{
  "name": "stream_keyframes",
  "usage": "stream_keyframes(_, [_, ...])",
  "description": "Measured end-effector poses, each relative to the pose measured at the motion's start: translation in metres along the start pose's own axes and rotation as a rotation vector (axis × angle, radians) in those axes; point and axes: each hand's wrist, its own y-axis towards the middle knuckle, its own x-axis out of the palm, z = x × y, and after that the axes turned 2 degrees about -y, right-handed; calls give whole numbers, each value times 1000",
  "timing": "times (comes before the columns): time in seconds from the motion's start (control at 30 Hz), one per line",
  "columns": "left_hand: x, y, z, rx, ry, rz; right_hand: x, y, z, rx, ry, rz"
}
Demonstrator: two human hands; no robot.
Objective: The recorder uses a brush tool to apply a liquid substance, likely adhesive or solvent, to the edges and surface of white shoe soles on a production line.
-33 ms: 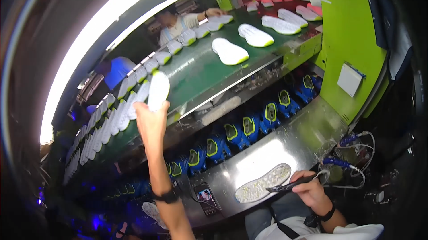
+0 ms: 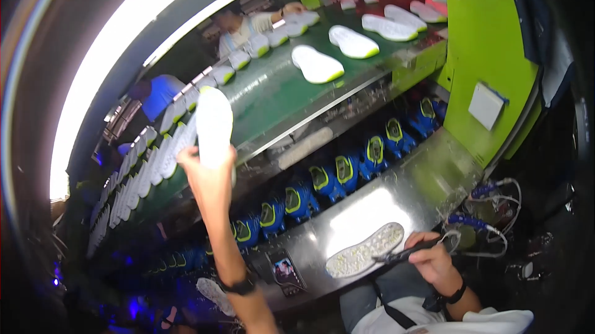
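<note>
My left hand (image 2: 211, 176) is closed on the near end of a white shoe sole (image 2: 215, 124) with yellow-green edging. It holds the sole above the green conveyor belt, beside slanted rows of similar soles (image 2: 144, 179). My right hand (image 2: 432, 261) grips a black pen-shaped tool (image 2: 409, 251) with a pale cable. The tool's tip is by the near edge of another sole (image 2: 365, 250), which lies patterned side up on the metal bench; I cannot tell if they touch. Several more white soles (image 2: 317, 65) rest on the belt further right.
Blue shoes (image 2: 297, 202) line a shelf between the conveyor belt (image 2: 260, 101) and the metal bench (image 2: 434, 166). A phone (image 2: 286, 271) lies on the bench. A green machine housing (image 2: 489, 42) stands right, near cabled blue connectors (image 2: 468, 220). Across the belt, a co-worker's hand (image 2: 293, 8) touches soles.
My left hand has lifted the sole up off the row and nearer to me. My right hand, with the pen-shaped tool, has shifted only slightly, while the bench sole stays in place.
</note>
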Motion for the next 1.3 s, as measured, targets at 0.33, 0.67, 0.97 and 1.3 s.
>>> stream_keyframes(0.33, [-48,-336,-45,-1338,-1259,-757,12,-1,13,-98,-532,-31])
stream_keyframes(0.67, [-82,-397,-48,-1398,-1373,-200,81,-12,81,-442,-986,-683])
stream_keyframes(0.97, [-37,-344,-49,-1229,-1830,-472,79,-29,37,-123,-872,-656])
stream_keyframes(1.3, [-20,-289,-31,-1346,-1136,-847,66,-11,21,-211,-863,-468])
